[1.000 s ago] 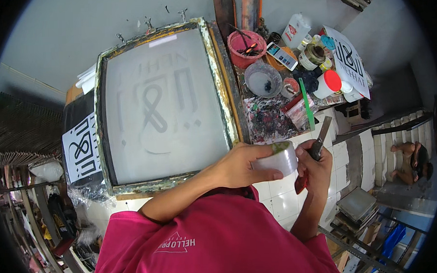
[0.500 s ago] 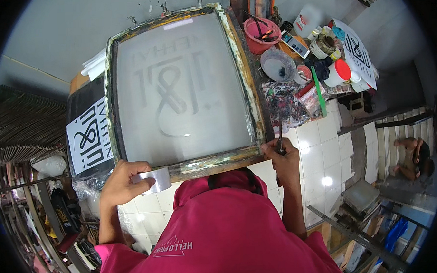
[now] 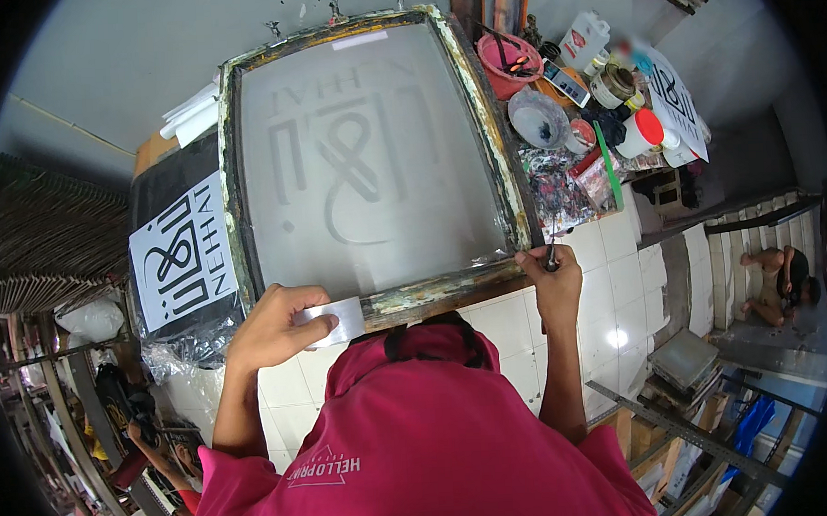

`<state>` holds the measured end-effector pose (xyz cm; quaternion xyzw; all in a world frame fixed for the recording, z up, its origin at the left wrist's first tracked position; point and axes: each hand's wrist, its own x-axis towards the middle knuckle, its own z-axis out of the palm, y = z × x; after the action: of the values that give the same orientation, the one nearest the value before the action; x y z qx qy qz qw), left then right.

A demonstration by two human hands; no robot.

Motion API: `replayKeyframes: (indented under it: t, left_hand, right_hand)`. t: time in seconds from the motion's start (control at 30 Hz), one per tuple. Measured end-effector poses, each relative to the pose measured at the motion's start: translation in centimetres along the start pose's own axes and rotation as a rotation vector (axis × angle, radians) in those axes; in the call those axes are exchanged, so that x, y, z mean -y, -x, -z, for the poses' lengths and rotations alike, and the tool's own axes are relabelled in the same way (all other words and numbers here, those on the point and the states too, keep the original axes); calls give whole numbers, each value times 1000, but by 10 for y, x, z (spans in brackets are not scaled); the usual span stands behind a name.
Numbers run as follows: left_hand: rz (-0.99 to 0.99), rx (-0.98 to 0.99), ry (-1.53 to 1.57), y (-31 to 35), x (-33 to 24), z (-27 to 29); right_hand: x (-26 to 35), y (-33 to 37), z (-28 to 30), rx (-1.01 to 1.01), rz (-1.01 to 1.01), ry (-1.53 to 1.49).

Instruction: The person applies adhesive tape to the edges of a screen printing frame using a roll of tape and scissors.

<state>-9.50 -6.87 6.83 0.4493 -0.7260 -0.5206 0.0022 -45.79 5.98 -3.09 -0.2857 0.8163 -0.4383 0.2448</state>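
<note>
A screen-printing frame (image 3: 406, 300) of worn, paint-stained wood lies in front of me. Its pale grey mesh (image 3: 274, 236) shows a faint design of lettering and looped lines. At the near left corner, my left hand (image 3: 283, 326) is closed on a roll of shiny, pale tape (image 3: 344, 321), held against the near rail. My right hand (image 3: 555, 278) is at the near right corner, thumb and fingers pinched beside the wood. It holds a slim dark tool (image 3: 551, 259), mostly hidden by the fingers; its kind is unclear.
Left of the frame lies a white sheet with a black design (image 3: 178, 254). At the right are a pink bucket (image 3: 507, 65), a grey bowl (image 3: 538, 119), a phone (image 3: 566, 83), a red-lidded tub (image 3: 641, 133) and a green strip (image 3: 608, 166). Other people are at far left and right.
The frame and both hands appear farther right in the picture, partly because the view has shifted. Both hands keep their holds at the near corners. Another person's arms now show at lower left.
</note>
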Motion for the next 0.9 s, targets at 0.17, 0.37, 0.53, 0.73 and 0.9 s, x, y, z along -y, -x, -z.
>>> replayKeyframes:
  t: [0.17,0.37,0.53,0.73,0.9]
  left_hand:
    - [-133,4,30,-3,11,0]
    - [-169,117,100,4,29,9]
    - [-162,28,99,58,64,65]
    - [-16,-223,-551,77,82,67]
    - [-20,-255,-585,79,83,60]
  right_hand:
    - [-17,-7,3,75,-168,-297]
    - [-24,-7,-10,27,35,-107]
    - [-22,0,-15,-26,64,-37]
    - [-55,-16,-14,-50,89,-22]
    - [-43,-10,-17,-67,93,-2]
